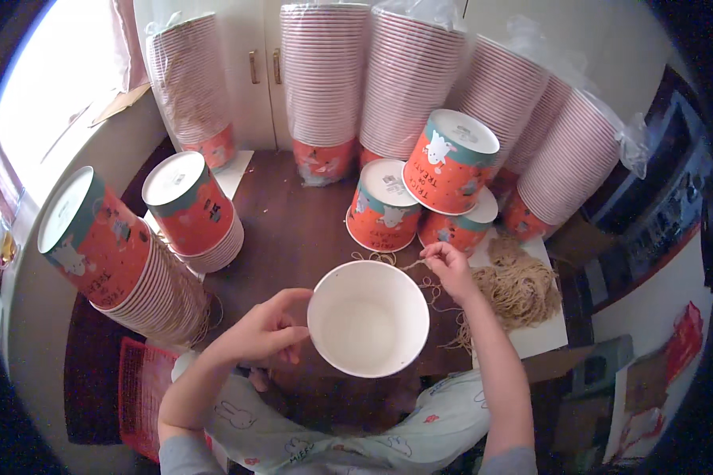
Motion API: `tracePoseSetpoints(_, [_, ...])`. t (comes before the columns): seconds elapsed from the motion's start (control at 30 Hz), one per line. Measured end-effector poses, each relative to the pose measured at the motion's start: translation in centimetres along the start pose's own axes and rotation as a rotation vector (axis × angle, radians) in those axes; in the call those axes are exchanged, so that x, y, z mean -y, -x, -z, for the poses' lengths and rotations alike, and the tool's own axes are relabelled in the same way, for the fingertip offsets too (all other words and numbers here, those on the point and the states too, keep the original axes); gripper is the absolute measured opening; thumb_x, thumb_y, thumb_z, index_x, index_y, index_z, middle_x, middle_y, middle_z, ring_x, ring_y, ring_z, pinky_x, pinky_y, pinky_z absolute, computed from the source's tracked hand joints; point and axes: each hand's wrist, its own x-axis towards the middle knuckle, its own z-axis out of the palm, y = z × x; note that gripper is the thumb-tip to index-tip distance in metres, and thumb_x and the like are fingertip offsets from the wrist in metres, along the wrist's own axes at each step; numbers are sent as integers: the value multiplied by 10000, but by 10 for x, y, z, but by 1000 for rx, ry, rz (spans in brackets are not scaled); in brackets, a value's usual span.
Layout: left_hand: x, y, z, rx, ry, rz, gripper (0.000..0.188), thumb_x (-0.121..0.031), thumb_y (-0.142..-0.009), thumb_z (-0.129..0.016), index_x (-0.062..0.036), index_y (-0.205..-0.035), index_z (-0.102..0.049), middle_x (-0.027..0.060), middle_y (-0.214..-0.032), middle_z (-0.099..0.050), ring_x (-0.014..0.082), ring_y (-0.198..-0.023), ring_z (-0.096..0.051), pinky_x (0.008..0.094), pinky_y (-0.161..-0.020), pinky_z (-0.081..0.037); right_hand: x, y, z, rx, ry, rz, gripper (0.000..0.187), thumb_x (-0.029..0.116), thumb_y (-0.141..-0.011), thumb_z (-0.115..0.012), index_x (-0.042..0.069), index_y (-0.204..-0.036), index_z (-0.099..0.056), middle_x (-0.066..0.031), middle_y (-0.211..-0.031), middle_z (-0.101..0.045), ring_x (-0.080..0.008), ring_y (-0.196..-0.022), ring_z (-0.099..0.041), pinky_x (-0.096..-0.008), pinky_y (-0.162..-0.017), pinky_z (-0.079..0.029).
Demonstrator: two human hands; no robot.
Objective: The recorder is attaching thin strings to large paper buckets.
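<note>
A white-lined paper bucket (367,319) faces me with its open mouth, near the table's front edge. My left hand (271,326) grips it at the left, with thumb and forefinger against its outer side. Beyond the rim at the right, the fingers of my right hand (450,269) pinch a thin piece of tan twine (416,264). Some of that twine curls behind the bucket. To the right of my right hand lies a heap of cut tan twine (519,297). Whether the bucket rests on the table, I cannot tell.
Upturned orange-and-teal buckets (451,162) stand piled beyond my hands. Tall bagged bucket stacks (325,79) line the back. At the left stand two more stacks, the nearer one (107,237) leaning outward. A red plastic basket (139,396) sits below the table's left side.
</note>
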Motion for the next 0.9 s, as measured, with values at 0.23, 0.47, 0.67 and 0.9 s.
tracePoseSetpoints(0.23, [-26,-36,-12,-363,-644,-429,225,-161,-748,-612,-48,-939,-579,83,-749,-579,209,-691,-596,317,-619,-491,58,-2,-18,-5,-191,115,69,28,-813,-497,31,-868,-540,-18,-867,-562,-63,-773,-500,-196,-706,-414])
tracePoseSetpoints(0.47, [-54,-101,-52,-447,-763,-934,227,-140,-705,-660,-106,-918,-588,64,-821,-548,258,-701,-579,350,-612,-496,86,12,-47,103,-234,-61,64,34,-821,-529,34,-885,-537,3,-829,-568,-55,-720,-530,-189,-635,-445])
tracePoseSetpoints(0.67, [-54,-117,-50,-428,-749,-1048,159,-98,-706,-641,-74,-854,-590,65,-775,-565,248,-703,-583,336,-596,-497,84,12,-37,89,-334,-101,53,61,-839,-503,42,-882,-528,-5,-836,-569,-59,-733,-532,-191,-632,-442])
tracePoseSetpoints(0.9, [-53,-131,-23,-536,-44,-603,94,-81,-805,-547,12,-812,-560,72,-771,-607,104,-691,-555,246,-625,-450,81,0,-10,-98,-917,-30,115,127,-845,-445,44,-849,-524,-121,-956,-588,-212,-899,-556,-366,-850,-434])
